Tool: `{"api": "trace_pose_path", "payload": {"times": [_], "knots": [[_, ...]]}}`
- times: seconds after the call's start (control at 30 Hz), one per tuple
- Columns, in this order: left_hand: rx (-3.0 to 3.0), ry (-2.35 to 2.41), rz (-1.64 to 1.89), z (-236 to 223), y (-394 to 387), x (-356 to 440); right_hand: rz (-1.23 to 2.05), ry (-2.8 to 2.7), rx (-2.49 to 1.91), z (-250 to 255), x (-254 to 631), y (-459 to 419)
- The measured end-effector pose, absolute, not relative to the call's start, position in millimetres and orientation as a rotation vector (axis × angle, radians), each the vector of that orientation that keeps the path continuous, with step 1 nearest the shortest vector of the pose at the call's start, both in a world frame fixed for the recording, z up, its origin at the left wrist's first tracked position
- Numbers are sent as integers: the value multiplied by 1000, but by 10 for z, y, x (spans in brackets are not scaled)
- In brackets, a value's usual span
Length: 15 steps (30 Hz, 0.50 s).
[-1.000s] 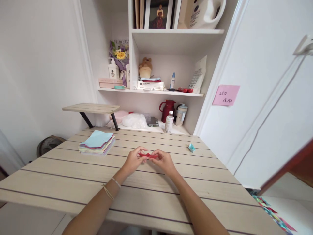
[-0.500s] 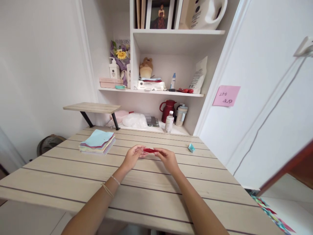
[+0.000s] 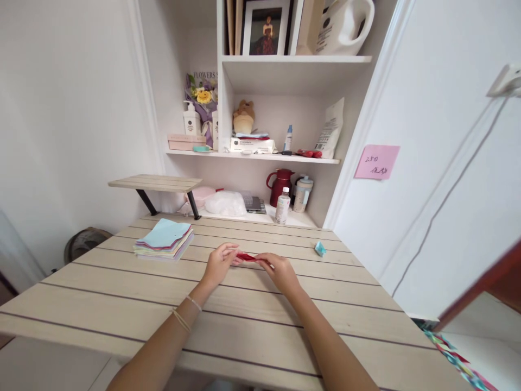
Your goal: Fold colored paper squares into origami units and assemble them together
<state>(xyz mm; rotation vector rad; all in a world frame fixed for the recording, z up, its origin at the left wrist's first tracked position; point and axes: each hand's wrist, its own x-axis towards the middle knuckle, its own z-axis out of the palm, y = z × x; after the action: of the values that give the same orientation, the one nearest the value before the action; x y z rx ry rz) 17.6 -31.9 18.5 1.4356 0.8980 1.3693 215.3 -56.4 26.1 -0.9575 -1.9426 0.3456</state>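
A small piece of folded red paper point(image 3: 246, 257) is held between my two hands above the middle of the wooden table. My left hand point(image 3: 221, 264) grips its left end, the fingers partly covering it. At the right end, my right hand point(image 3: 279, 269) pinches the paper between thumb and fingertips. Off to the right lies a small folded light-blue paper piece point(image 3: 319, 248). A stack of coloured paper sheets point(image 3: 165, 240), light blue on top, rests left of my hands.
A small raised wooden shelf point(image 3: 157, 183) on black legs stands at the table's back left. Behind the table point(image 3: 244, 326), a clear bottle point(image 3: 282, 206), a red jug point(image 3: 280, 186) and a plastic bag point(image 3: 226, 203) sit in the white cabinet. A pink note point(image 3: 376, 162) sticks to the right wall.
My hands have moved slightly apart, and the red paper has turned from a wide peaked shape to a narrower, slanted one. My right fingers now pinch its end. The camera view has shifted slightly.
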Motion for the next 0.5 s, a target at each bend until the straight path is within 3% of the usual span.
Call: {"api": "trace_pose_path", "payload": {"times": [0.27,0.5], "knots": [[1594,1082,1499,274,-332,64,295,-1330,-1269,163,2536,-331],[1891,1744,1648,467,-305,-366,-8,-792,-1772,37,3340,-292]]}}
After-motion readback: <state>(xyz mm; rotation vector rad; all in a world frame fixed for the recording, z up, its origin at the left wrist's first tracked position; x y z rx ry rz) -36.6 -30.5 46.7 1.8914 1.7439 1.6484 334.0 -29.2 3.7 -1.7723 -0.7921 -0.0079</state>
